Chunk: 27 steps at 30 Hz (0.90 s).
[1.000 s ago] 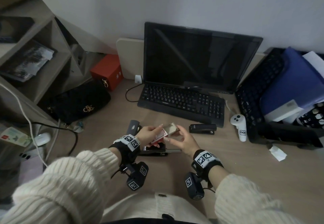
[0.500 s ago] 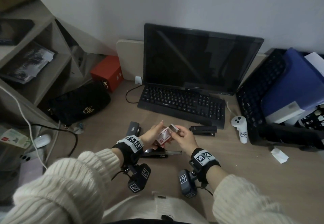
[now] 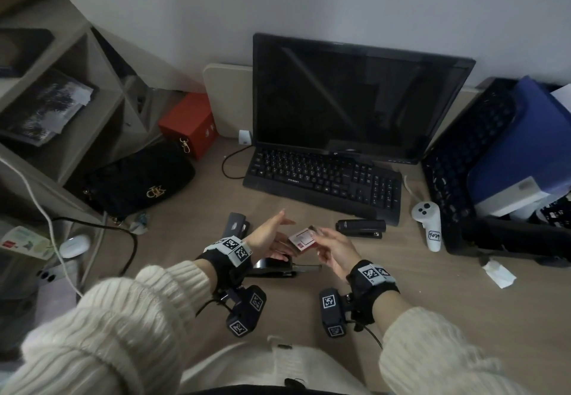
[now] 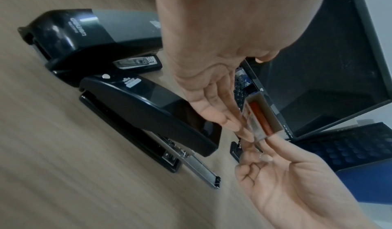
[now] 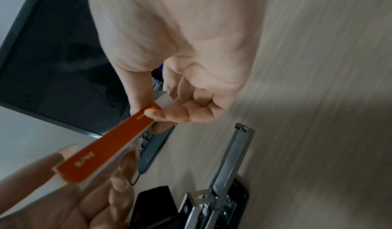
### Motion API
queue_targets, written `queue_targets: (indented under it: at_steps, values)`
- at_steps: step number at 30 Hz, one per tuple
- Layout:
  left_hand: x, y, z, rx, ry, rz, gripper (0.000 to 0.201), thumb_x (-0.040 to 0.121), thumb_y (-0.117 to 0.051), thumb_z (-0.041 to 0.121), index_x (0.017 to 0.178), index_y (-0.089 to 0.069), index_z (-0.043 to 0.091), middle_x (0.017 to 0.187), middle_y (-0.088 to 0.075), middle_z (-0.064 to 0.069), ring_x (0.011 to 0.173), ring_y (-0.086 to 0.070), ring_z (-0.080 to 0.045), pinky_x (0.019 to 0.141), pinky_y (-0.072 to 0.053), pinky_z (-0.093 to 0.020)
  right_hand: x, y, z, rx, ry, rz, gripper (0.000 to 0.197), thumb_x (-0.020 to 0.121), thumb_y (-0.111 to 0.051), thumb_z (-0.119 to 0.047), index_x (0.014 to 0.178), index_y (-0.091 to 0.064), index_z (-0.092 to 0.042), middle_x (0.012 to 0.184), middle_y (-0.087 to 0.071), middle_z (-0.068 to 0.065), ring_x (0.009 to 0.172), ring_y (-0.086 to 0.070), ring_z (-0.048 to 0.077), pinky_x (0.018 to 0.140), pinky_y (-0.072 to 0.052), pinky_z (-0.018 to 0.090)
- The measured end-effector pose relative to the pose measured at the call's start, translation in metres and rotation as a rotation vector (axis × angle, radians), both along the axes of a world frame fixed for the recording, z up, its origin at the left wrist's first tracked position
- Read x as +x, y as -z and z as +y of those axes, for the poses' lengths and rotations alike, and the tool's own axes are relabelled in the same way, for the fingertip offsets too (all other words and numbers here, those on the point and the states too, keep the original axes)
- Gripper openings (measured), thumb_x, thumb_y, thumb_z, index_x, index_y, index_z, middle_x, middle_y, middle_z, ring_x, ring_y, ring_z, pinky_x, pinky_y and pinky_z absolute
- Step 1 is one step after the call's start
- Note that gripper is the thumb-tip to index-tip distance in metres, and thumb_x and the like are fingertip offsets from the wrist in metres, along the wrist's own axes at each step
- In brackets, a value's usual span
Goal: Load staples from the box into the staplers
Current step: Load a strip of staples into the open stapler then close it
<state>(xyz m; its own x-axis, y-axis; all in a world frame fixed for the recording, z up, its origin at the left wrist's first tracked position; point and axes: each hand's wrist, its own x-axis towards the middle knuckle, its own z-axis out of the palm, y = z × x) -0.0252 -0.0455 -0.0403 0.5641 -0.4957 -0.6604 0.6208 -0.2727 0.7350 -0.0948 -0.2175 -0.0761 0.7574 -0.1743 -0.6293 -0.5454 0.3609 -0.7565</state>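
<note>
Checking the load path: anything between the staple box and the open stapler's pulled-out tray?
Nothing visible. The staple box, pinched by the right hand, hangs above the open stapler; its tray juts out uncovered. The left hand is open beside the box.

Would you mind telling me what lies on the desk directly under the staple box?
Under the staple box, pinched by the right hand, lies an opened black stapler with its metal staple channel slid out. The left hand covers part of the stapler; the box's contents are hidden.

sleeves (image 3: 129, 326): cream ribbed knit | wristbands (image 3: 230, 248): black, checker-marker tags
</note>
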Motion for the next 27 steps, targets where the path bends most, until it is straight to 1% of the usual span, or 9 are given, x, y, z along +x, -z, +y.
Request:
queue_targets:
  at_steps: [3,7,13,15,18,20,22,25,27]
  values:
    - [0.003,0.002,0.003,0.019,-0.036,-0.008,0.049,0.105,-0.023,0.050,0.132,-0.044,0.015,0.088,-0.068,-0.014,0.063,-0.069,-0.018,0.047,-0.051,-0.021,0.000,0.007,-0.003,-0.093,0.065,-0.029,0.031,0.088,-0.062,-0.006,0.118,-0.059,-0.011,0.081,-0.067,0.003,0.054,-0.050,0.009,0.051,-0.040,0.019]
    - [0.009,0.010,0.008,0.077,-0.106,-0.059,0.042,0.105,-0.036,0.041,0.129,-0.048,0.009,0.081,-0.070,-0.010,0.056,-0.068,-0.016,0.043,-0.049,-0.021,-0.003,0.016,-0.016,-0.238,0.157,-0.018,0.032,0.087,-0.065,-0.009,0.118,-0.056,-0.012,0.089,-0.068,0.006,0.049,-0.051,0.008,0.040,-0.037,0.017]
    - [0.008,0.017,0.020,0.227,-0.002,-0.266,0.029,0.099,-0.056,0.025,0.123,-0.059,0.008,0.084,-0.068,0.001,0.071,-0.064,-0.010,0.050,-0.046,-0.019,-0.011,0.032,-0.037,-0.398,0.228,0.069,0.028,0.088,-0.066,-0.013,0.107,-0.061,0.006,0.086,-0.067,0.012,0.042,-0.056,-0.001,0.034,-0.036,0.011]
    - [0.007,0.020,0.024,0.263,0.140,-0.384,0.026,0.093,-0.065,0.023,0.115,-0.063,0.010,0.090,-0.068,0.002,0.079,-0.066,-0.012,0.061,-0.051,-0.018,-0.013,0.035,-0.040,-0.418,0.210,0.096,0.026,0.089,-0.065,-0.014,0.106,-0.061,0.006,0.086,-0.067,0.012,0.038,-0.055,-0.002,0.033,-0.036,0.011]
    - [0.005,0.027,0.031,0.373,0.360,-0.533,0.033,0.081,-0.077,0.042,0.104,-0.070,0.021,0.099,-0.073,0.005,0.095,-0.069,-0.015,0.089,-0.055,-0.029,-0.014,0.042,-0.041,-0.484,0.078,0.177,0.030,0.090,-0.063,-0.021,0.110,-0.060,0.001,0.085,-0.068,0.009,0.042,-0.057,0.001,0.035,-0.037,0.010]
    - [0.005,0.029,0.034,0.442,0.441,-0.581,0.045,0.069,-0.080,0.057,0.103,-0.071,0.029,0.097,-0.071,0.012,0.095,-0.067,-0.009,0.092,-0.055,-0.031,-0.014,0.047,-0.042,-0.536,0.016,0.214,0.036,0.088,-0.065,-0.023,0.115,-0.059,0.000,0.095,-0.069,0.010,0.054,-0.061,0.007,0.045,-0.045,0.016]
    - [0.004,0.025,0.037,0.530,0.552,-0.646,0.057,0.063,-0.079,0.066,0.108,-0.068,0.033,0.102,-0.066,0.019,0.098,-0.063,-0.004,0.091,-0.052,-0.027,-0.014,0.046,-0.041,-0.608,-0.036,0.250,0.033,0.084,-0.068,-0.021,0.112,-0.062,-0.004,0.106,-0.069,0.011,0.073,-0.065,0.019,0.068,-0.055,0.030]
    - [0.005,0.021,0.038,0.572,0.688,-0.692,0.064,0.062,-0.082,0.065,0.113,-0.066,0.030,0.103,-0.062,0.017,0.095,-0.059,-0.006,0.086,-0.049,-0.024,-0.018,0.040,-0.041,-0.675,-0.076,0.321,0.029,0.080,-0.068,-0.014,0.107,-0.060,-0.009,0.118,-0.061,0.016,0.106,-0.058,0.031,0.096,-0.047,0.040]
    - [0.005,0.024,0.040,0.648,0.807,-0.725,0.067,0.063,-0.083,0.061,0.116,-0.064,0.027,0.106,-0.063,0.010,0.093,-0.059,-0.010,0.083,-0.050,-0.026,-0.022,0.038,-0.041,-0.677,-0.099,0.368,0.051,0.080,-0.068,-0.012,0.128,-0.049,-0.008,0.133,-0.048,0.017,0.120,-0.049,0.033,0.103,-0.039,0.038]
